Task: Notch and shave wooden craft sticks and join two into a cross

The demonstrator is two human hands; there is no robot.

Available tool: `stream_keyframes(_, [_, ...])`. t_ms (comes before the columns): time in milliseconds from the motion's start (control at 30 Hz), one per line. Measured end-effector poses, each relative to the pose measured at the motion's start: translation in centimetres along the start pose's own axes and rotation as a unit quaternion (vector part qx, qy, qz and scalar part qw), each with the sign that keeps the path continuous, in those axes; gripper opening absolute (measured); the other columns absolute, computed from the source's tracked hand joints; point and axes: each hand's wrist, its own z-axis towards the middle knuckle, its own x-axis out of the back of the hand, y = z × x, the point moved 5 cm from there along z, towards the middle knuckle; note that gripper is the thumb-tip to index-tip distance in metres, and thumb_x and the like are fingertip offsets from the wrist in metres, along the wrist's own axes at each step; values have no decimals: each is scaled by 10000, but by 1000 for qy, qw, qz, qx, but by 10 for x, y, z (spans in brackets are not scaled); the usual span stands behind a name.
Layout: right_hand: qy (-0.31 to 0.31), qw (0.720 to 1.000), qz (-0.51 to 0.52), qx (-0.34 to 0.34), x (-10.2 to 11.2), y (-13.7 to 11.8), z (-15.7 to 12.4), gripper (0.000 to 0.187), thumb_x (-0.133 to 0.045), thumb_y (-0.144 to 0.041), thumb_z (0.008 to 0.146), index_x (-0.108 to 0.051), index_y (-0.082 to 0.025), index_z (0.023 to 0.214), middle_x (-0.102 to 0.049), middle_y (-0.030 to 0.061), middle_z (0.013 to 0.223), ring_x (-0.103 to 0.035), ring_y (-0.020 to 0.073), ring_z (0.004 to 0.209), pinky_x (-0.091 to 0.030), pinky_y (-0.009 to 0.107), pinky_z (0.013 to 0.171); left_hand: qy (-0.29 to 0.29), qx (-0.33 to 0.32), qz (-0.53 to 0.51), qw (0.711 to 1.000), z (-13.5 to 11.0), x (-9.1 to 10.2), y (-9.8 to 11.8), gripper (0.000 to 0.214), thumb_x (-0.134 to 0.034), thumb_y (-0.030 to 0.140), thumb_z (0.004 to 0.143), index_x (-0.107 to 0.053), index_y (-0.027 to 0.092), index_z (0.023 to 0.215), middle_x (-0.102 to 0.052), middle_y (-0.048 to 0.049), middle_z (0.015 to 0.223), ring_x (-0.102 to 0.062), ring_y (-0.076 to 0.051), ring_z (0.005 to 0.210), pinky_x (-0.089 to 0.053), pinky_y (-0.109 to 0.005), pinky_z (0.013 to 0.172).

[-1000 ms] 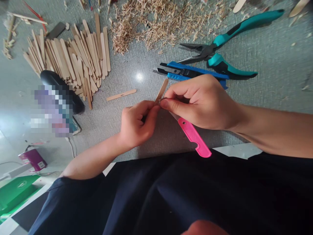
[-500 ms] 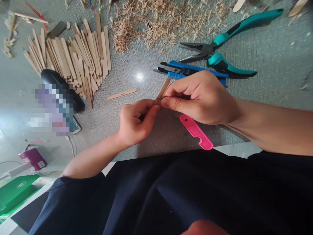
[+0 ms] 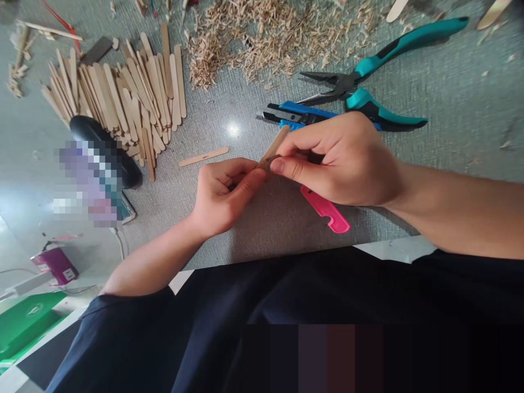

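In the head view, the left hand (image 3: 223, 194) is closed in a pinch, thumb against fingers, on the near end of a flat wooden stick (image 3: 279, 141). The stick slants up and away between the two hands, its rounded far end just in front of a blue cutter (image 3: 301, 116). The right hand (image 3: 341, 158) is also pinched, thumb and forefinger together close by the left fingertips. It seems to grip a knife by its blade, though the fingers hide most of it; the knife's pink handle (image 3: 325, 210) juts out below the palm. Beyond the cutter lie pliers (image 3: 347, 84) with spread handles. A loose stick (image 3: 203, 157) lies beyond the left hand, a pile of sticks (image 3: 123, 103) farther left, and wood shavings (image 3: 262, 41) at the far side of the table (image 3: 262, 229).
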Motion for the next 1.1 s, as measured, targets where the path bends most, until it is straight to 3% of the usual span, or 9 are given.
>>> stream_keyframes(333, [11,999,26,-23,-10,2,-3,358,-748,-256,1095,-619,-234,763,-558,-42,635,-453,123,607,-368,350,630,50,-97,112,988,-8,-4,9,313,-716,353,1137,-754,185,875,-526,58,596,-391,-43,476,-305,-223,470])
stream_keyframes(533, [25,1000,-11,-13,-8,-3,-4,379,-755,-264,1077,-611,-235,728,-542,-33,638,-461,132,628,-365,367,654,43,-120,159,979,-7,-4,15,276,-711,290,1127,-768,185,879,-544,60,597,-403,-51,491,-350,-230,499])
stream_keyframes(733, [-41,984,137,-106,-8,5,4,419,-883,-499,1033,-753,-211,758,-604,-31,632,-455,111,619,-364,324,588,53,-142,185,971,-9,-4,19,243,-717,249,1111,-795,183,890,-603,48,621,-447,-57,516,-390,-233,531])
stream_keyframes(967, [-41,960,229,-158,-12,6,5,464,-936,-512,994,-729,-188,734,-558,-31,568,-429,86,531,-287,299,485,35,-99,89,990,-7,-5,9,259,-712,328,1144,-820,196,949,-530,67,605,-378,-47,475,-311,-224,462])
stream_keyframes(1100, [-57,936,283,-203,-15,10,2,457,-967,-550,954,-742,-193,779,-583,-23,571,-463,98,509,-295,291,446,64,-156,176,970,-8,-5,15,257,-700,270,1140,-819,193,926,-621,44,634,-476,-52,515,-392,-211,512])
